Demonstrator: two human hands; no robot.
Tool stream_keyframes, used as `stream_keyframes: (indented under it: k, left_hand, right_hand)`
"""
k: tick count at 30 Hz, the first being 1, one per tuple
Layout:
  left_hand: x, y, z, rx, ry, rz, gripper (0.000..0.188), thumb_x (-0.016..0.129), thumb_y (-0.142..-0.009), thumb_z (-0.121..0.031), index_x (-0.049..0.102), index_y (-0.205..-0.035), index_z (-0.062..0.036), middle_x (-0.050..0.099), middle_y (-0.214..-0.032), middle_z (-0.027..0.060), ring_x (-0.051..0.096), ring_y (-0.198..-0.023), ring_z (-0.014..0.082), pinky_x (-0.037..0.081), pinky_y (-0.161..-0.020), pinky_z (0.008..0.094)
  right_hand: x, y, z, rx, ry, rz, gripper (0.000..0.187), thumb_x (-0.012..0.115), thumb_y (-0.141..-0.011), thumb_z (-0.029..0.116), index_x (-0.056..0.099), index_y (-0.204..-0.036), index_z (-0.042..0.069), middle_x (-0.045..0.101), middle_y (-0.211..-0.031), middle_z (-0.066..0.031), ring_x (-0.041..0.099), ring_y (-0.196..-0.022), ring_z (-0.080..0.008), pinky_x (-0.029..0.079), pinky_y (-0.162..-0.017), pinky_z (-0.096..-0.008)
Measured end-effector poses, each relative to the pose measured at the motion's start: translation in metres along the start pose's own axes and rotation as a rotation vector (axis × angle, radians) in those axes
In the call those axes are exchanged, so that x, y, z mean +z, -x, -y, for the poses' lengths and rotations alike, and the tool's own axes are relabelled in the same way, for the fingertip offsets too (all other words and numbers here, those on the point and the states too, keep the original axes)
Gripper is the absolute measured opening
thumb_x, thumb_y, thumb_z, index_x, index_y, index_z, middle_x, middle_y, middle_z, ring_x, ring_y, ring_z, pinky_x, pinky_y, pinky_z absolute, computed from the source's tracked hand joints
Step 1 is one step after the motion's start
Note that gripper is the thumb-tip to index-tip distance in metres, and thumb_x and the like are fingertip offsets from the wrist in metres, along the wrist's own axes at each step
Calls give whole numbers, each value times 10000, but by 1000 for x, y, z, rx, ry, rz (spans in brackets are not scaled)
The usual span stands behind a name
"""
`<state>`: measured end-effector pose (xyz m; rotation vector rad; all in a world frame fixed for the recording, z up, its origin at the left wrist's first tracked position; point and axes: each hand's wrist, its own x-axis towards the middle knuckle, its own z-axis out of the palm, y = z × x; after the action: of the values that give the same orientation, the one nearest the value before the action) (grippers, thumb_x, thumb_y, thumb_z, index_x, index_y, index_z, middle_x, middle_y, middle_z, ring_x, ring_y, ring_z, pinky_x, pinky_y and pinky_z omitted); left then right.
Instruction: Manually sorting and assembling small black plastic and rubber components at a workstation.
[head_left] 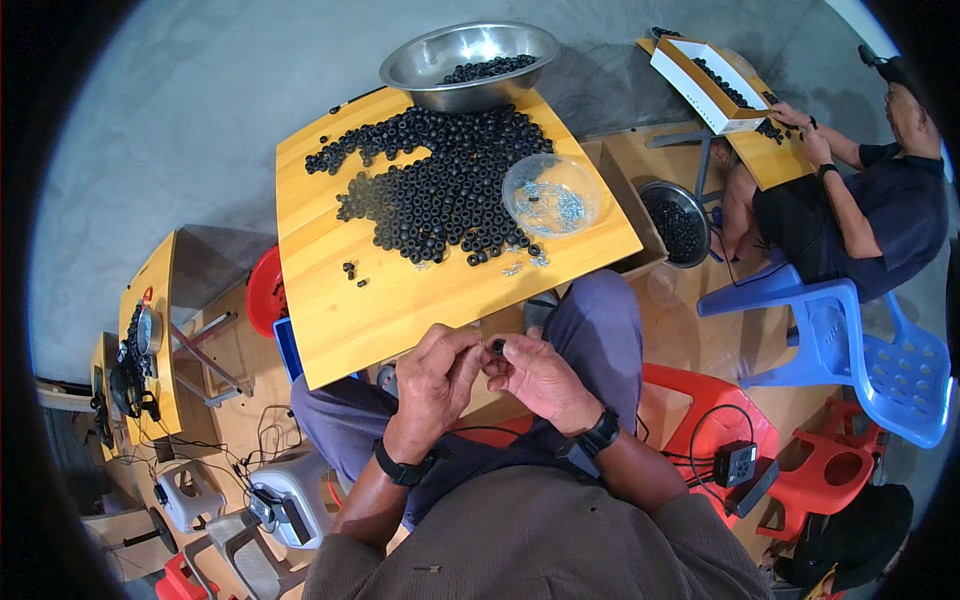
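Close together over my lap, just off the table's near edge, my two hands face each other. Between the thumb and fingers of my right hand (545,378) is a small black ring-shaped part (498,346). My left hand (432,380) is pinched closed beside it, and whatever its fingertips hold is too small to name. Many similar black parts (440,190) are spread across the yellow table (340,340). A clear round tub (572,232) with small silvery pieces sits at the table's right side. A few silvery pieces (512,270) lie loose next to it.
A steel bowl (420,75) of black parts stands at the table's far edge. Right of the table are a cardboard box (625,200) and a dark-filled basin (700,245). A co-worker (860,220) sits at another table, far right. Red stools (700,400) and a blue chair (820,320) stand around.
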<state>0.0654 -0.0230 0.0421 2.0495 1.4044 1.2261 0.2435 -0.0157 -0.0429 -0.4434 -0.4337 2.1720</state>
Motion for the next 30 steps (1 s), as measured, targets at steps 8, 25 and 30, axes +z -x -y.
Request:
stream_keyframes:
  k: [8, 25, 30]
  left_hand:
    - [4, -1, -5, 53, -9, 34, 188, 756, -819, 24, 707, -995, -21, 642, -808, 105, 676, -686, 250, 541, -599, 337]
    - [12, 29, 5, 67, -200, 175, 558, 763, -865, -146, 568, -1372, -24, 697, -901, 154, 686, -702, 274, 553, -614, 384]
    - [-11, 17, 18, -199, 122, 338, 452, 734, -901, -146, 619, -1318, -18, 705, -841, 134, 669, -682, 233, 536, -612, 346]
  right_hand:
    - [-1, 1, 0, 2, 42, 34, 281, 628, -1006, 232, 674, -1209, 43, 706, -1093, -49, 662, -965, -145, 553, -824, -323]
    - [-1, -10, -14, -27, -13, 29, 287, 589, -1033, 238, 649, -1239, 48, 676, -1063, -7, 617, -985, -118, 494, -893, -292]
    - [-14, 1, 6, 27, 35, -106, 293, 642, -992, 251, 657, -1158, 10, 618, -906, -6, 565, -848, -108, 468, -784, -286]
